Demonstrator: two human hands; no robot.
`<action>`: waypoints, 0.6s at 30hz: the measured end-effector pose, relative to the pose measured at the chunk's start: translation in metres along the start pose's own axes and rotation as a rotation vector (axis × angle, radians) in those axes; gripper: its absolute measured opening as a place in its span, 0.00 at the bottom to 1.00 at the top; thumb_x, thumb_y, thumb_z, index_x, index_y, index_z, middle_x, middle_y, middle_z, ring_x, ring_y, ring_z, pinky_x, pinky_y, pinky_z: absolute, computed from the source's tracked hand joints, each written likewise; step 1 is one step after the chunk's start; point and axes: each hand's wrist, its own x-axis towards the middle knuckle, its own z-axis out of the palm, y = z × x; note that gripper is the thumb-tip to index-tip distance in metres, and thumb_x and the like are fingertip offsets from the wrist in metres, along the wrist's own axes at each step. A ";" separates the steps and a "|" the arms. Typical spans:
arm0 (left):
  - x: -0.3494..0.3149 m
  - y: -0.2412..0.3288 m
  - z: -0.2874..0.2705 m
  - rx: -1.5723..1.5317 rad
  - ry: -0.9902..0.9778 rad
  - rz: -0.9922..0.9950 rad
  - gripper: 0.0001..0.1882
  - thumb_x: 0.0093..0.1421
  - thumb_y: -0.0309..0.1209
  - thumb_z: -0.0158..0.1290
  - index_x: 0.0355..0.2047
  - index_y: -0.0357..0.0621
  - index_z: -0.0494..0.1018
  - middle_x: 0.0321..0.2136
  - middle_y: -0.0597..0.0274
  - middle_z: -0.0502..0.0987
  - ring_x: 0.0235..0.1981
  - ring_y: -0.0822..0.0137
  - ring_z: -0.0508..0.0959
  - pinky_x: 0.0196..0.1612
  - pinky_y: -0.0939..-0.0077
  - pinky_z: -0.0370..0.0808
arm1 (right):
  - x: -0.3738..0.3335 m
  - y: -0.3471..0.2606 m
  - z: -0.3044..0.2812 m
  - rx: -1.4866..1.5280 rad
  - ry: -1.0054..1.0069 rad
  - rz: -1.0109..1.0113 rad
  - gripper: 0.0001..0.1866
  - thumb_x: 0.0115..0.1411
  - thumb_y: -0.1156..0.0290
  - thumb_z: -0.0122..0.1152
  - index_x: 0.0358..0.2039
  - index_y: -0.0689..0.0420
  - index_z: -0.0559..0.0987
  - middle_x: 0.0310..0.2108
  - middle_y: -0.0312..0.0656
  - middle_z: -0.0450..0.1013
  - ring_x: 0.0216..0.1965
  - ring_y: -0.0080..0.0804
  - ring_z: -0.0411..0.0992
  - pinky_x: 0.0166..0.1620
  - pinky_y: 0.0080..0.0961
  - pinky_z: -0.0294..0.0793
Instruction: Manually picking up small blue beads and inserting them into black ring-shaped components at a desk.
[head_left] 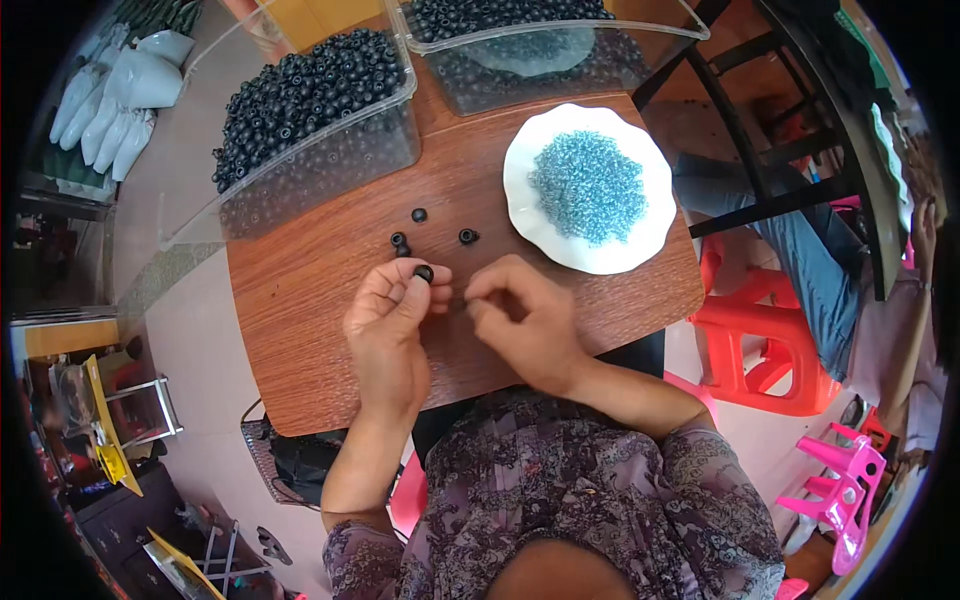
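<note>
Between the thumb and fingers of my left hand (385, 310) is a small round black plastic piece (423, 273). My right hand (525, 320) is just to its right, thumb and fingertips pinched together; whatever they hold, if anything, is too small to make out. Several loose pieces of the same black kind, some with a hole, lie beyond my hands on the brown wooden table (310, 330). To the right, a white scalloped plate (650, 180) carries a heap of tiny clear bluish beads (588, 188).
Two clear plastic bins, one at the far left (330, 175) and one at the far middle (480, 95), hold many black pieces. A red stool (760, 350) and another person's jeans-clad leg (800, 270) are at the right, beside a dark-framed table (860, 150).
</note>
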 end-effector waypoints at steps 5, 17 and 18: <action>-0.001 -0.016 -0.002 -0.406 -0.044 -0.236 0.09 0.62 0.29 0.46 0.39 0.38 0.69 0.35 0.56 0.75 0.34 0.68 0.73 0.42 0.77 0.69 | 0.002 0.004 0.011 -0.416 0.000 -0.764 0.11 0.41 0.84 0.60 0.29 0.62 0.73 0.29 0.47 0.69 0.28 0.43 0.67 0.29 0.30 0.67; 0.002 -0.019 -0.012 -0.611 -0.171 -0.387 0.09 0.61 0.28 0.47 0.40 0.37 0.69 0.33 0.57 0.74 0.23 0.76 0.66 0.26 0.82 0.63 | 0.002 -0.015 -0.052 -0.789 0.048 -0.706 0.09 0.41 0.81 0.60 0.28 0.63 0.77 0.27 0.43 0.70 0.26 0.38 0.67 0.28 0.29 0.67; 0.001 -0.019 -0.011 -0.554 -0.159 -0.370 0.09 0.61 0.28 0.47 0.40 0.37 0.68 0.33 0.57 0.74 0.22 0.77 0.65 0.24 0.83 0.60 | 0.006 -0.013 -0.064 -0.795 0.044 -0.706 0.09 0.41 0.81 0.60 0.28 0.63 0.77 0.27 0.43 0.70 0.26 0.38 0.67 0.28 0.29 0.67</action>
